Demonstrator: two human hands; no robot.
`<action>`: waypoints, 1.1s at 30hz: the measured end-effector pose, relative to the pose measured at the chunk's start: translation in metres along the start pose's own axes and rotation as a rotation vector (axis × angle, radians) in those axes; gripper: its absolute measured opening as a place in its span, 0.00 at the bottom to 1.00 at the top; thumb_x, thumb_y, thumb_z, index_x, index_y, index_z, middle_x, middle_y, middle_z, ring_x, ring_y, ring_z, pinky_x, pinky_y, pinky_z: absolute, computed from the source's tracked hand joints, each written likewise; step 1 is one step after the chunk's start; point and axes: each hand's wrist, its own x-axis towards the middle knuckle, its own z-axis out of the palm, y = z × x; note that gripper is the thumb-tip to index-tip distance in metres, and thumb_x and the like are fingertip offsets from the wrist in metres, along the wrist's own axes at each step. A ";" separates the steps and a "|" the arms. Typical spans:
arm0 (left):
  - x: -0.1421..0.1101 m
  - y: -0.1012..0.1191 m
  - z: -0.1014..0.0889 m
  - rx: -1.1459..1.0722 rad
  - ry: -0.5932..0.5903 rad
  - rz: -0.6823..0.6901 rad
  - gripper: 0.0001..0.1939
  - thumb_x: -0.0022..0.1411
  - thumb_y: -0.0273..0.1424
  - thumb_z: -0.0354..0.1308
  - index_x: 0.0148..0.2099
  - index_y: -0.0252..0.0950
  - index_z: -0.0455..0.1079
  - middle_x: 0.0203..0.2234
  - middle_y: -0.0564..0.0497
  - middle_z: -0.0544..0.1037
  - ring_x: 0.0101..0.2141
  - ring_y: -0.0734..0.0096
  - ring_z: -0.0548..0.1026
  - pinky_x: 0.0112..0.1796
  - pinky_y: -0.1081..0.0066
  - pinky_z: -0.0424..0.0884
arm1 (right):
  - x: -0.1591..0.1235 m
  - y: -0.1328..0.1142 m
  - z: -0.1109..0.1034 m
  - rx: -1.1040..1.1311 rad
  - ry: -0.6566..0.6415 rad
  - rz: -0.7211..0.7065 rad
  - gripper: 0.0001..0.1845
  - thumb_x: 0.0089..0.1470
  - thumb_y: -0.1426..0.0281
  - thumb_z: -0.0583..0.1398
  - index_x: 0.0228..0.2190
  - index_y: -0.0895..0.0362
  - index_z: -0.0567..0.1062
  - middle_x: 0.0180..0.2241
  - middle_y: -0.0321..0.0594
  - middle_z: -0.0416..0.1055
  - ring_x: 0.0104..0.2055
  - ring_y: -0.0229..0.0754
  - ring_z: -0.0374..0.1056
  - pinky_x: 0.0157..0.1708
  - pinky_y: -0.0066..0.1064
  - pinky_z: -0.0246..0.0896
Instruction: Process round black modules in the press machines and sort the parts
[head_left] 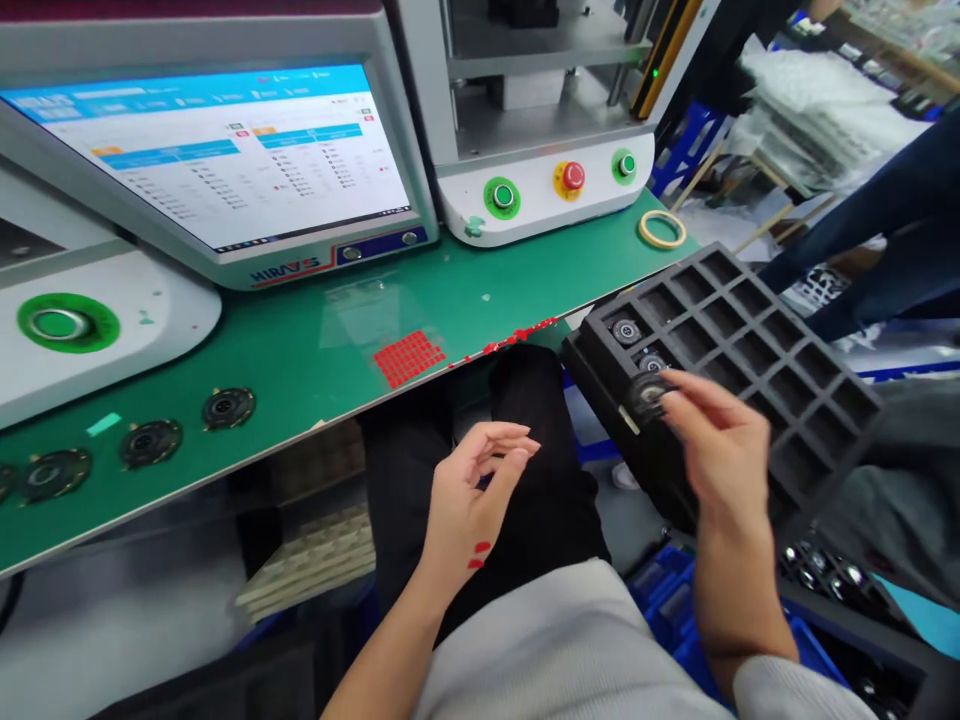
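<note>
**Right hand (720, 445) pinches a round black fitting (646, 395) at a black foam tray (739, 370)**

At the left, a white console with a large green button (56, 323) sits on the green worktop (480, 290), and a row of matching fittings (151, 443) lines its near edge, the leftmost cut off by the frame. Behind them stands a monitor (210, 165) showing a data table. A patch of red stickers (409, 358) lies by the near edge, with more red scraps strung along it to the right. The left hand (476, 490) is relaxed and half curled, its fingers loosely bent and gripping nothing, above the person's black trousers (525, 385); red sticker bits (478, 555) cling to its back. Farther back, a machine base carries a red emergency stop (571, 176) between two green buttons, and a tape roll (662, 229) lies beside it. The tray tilts at the worktop's right end, with two fittings (626, 330) seated in compartments at its left corner. The right thumb and fingers hold the blurred fitting just over that corner. Blue crates (667, 600) sit below, and a co-worker's dark jeans (862, 220) show at far right.
</note>
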 end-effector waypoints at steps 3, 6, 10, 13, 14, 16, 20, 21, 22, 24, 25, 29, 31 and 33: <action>0.004 -0.005 -0.005 -0.040 0.058 -0.019 0.12 0.63 0.39 0.59 0.38 0.35 0.74 0.28 0.49 0.80 0.30 0.72 0.79 0.32 0.77 0.76 | 0.017 0.021 -0.038 -0.110 0.340 -0.028 0.16 0.41 0.64 0.69 0.34 0.57 0.81 0.29 0.38 0.76 0.28 0.38 0.71 0.31 0.33 0.70; 0.007 -0.008 -0.006 -0.121 0.071 -0.069 0.12 0.62 0.39 0.59 0.35 0.34 0.74 0.25 0.51 0.79 0.28 0.74 0.78 0.31 0.78 0.76 | 0.022 0.040 -0.054 -0.319 0.371 -0.020 0.17 0.41 0.62 0.67 0.34 0.58 0.80 0.27 0.39 0.75 0.26 0.39 0.69 0.30 0.35 0.68; 0.009 -0.005 -0.006 -0.206 0.054 -0.169 0.15 0.60 0.42 0.60 0.34 0.33 0.73 0.19 0.52 0.77 0.19 0.75 0.75 0.18 0.81 0.69 | 0.020 0.045 -0.051 -0.964 0.320 -0.099 0.15 0.50 0.63 0.60 0.36 0.57 0.81 0.32 0.46 0.76 0.33 0.48 0.69 0.34 0.41 0.62; 0.008 0.000 -0.012 -0.209 0.181 -0.176 0.17 0.58 0.43 0.62 0.39 0.33 0.74 0.13 0.55 0.73 0.09 0.78 0.66 0.08 0.82 0.54 | 0.018 0.034 -0.041 -1.279 0.281 -0.220 0.12 0.53 0.66 0.60 0.32 0.59 0.82 0.38 0.52 0.75 0.41 0.57 0.67 0.38 0.47 0.60; 0.008 0.002 -0.015 -0.212 0.233 -0.150 0.17 0.59 0.44 0.61 0.36 0.33 0.74 0.10 0.56 0.70 0.07 0.80 0.61 0.07 0.82 0.50 | 0.016 0.029 -0.034 -1.266 0.272 -0.273 0.11 0.53 0.66 0.61 0.31 0.59 0.81 0.38 0.52 0.75 0.42 0.58 0.67 0.39 0.48 0.60; 0.008 0.005 -0.019 -0.230 0.312 -0.072 0.23 0.60 0.48 0.59 0.24 0.33 0.69 0.05 0.58 0.60 0.04 0.82 0.54 0.07 0.80 0.44 | 0.006 0.016 -0.012 -1.047 0.230 -0.413 0.08 0.54 0.67 0.62 0.32 0.58 0.80 0.36 0.48 0.75 0.43 0.54 0.68 0.43 0.47 0.61; 0.007 0.012 -0.023 -0.201 0.449 0.192 0.35 0.63 0.51 0.53 0.12 0.36 0.52 0.04 0.57 0.54 0.07 0.83 0.53 0.10 0.77 0.43 | -0.034 -0.012 0.055 -0.307 -0.241 -0.511 0.04 0.54 0.74 0.62 0.33 0.54 0.77 0.32 0.38 0.75 0.36 0.41 0.72 0.40 0.35 0.66; 0.006 0.013 -0.023 -0.162 0.471 0.259 0.35 0.65 0.49 0.52 0.12 0.36 0.52 0.05 0.56 0.54 0.08 0.83 0.54 0.11 0.77 0.45 | -0.046 -0.018 0.071 -0.155 -0.390 -0.478 0.05 0.54 0.76 0.63 0.33 0.54 0.76 0.32 0.37 0.75 0.35 0.39 0.72 0.38 0.32 0.67; 0.005 0.013 -0.025 -0.118 0.492 0.318 0.34 0.66 0.48 0.51 0.12 0.36 0.52 0.05 0.56 0.55 0.09 0.83 0.54 0.12 0.76 0.45 | -0.057 -0.024 0.085 -0.028 -0.518 -0.434 0.06 0.54 0.77 0.63 0.33 0.54 0.76 0.32 0.36 0.75 0.35 0.38 0.72 0.37 0.31 0.68; 0.001 0.012 -0.028 -0.023 0.528 0.398 0.34 0.69 0.45 0.48 0.13 0.35 0.52 0.06 0.56 0.55 0.10 0.83 0.54 0.14 0.75 0.46 | -0.074 -0.032 0.107 0.157 -0.701 -0.346 0.07 0.53 0.77 0.64 0.34 0.54 0.75 0.32 0.36 0.76 0.35 0.38 0.73 0.37 0.30 0.70; -0.002 0.010 -0.030 0.025 0.551 0.428 0.33 0.70 0.44 0.47 0.14 0.35 0.53 0.07 0.57 0.56 0.10 0.83 0.54 0.15 0.75 0.47 | -0.080 -0.034 0.114 0.214 -0.758 -0.302 0.08 0.52 0.77 0.65 0.35 0.55 0.75 0.33 0.36 0.76 0.36 0.37 0.74 0.37 0.29 0.71; -0.007 0.000 -0.039 0.219 0.637 0.518 0.30 0.71 0.37 0.46 0.15 0.35 0.55 0.09 0.57 0.58 0.12 0.83 0.57 0.17 0.74 0.50 | -0.090 -0.035 0.123 0.288 -0.801 -0.187 0.09 0.50 0.78 0.66 0.34 0.55 0.76 0.33 0.35 0.77 0.35 0.36 0.75 0.37 0.26 0.74; -0.008 -0.002 -0.041 0.308 0.642 0.553 0.29 0.71 0.35 0.46 0.16 0.35 0.55 0.10 0.57 0.59 0.13 0.83 0.59 0.18 0.74 0.52 | -0.090 -0.033 0.122 0.286 -0.765 -0.144 0.09 0.50 0.78 0.66 0.33 0.54 0.77 0.32 0.34 0.78 0.34 0.35 0.76 0.36 0.25 0.75; -0.009 0.001 -0.041 0.403 0.609 0.578 0.28 0.71 0.33 0.46 0.17 0.35 0.55 0.11 0.58 0.60 0.13 0.83 0.59 0.19 0.75 0.53 | -0.089 -0.032 0.120 0.260 -0.739 -0.111 0.09 0.49 0.79 0.67 0.31 0.54 0.77 0.30 0.32 0.78 0.33 0.35 0.76 0.34 0.25 0.75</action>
